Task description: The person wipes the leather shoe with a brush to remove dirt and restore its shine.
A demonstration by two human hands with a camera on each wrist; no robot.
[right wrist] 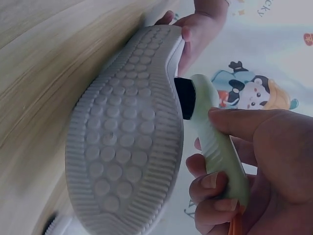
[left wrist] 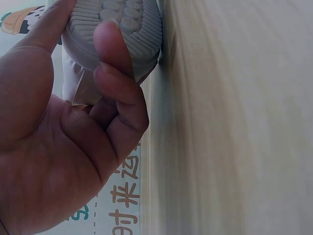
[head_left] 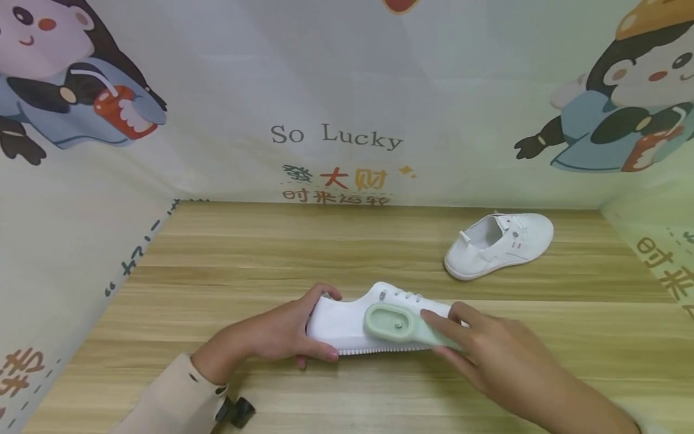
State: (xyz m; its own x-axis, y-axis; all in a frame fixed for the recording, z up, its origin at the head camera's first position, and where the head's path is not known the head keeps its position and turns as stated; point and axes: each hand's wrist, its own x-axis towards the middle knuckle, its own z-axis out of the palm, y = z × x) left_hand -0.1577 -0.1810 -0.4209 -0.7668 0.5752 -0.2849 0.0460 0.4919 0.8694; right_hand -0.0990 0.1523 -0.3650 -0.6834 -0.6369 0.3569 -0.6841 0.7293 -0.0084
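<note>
A white lace-up shoe (head_left: 341, 322) lies tipped on its side, its ridged, dotted sole (right wrist: 122, 132) facing the right wrist camera. At the heel, my left hand (head_left: 282, 328) grips it, thumb and fingers on either side. My right hand (head_left: 499, 355) holds a pale green brush (head_left: 390, 322) by its handle. Dark bristles (right wrist: 185, 98) on the brush head meet the shoe's side in the right wrist view. In the left wrist view, the heel end of the sole (left wrist: 117, 29) shows between the curled fingers of the left hand (left wrist: 73, 122).
Another white shoe (head_left: 499, 244) stands upright on the wood-grain table (head_left: 303, 247), back and to the right. A printed cloth backdrop (head_left: 336, 78) with cartoon figures rises behind and at both sides. A small black object (head_left: 235, 413) is by the left sleeve.
</note>
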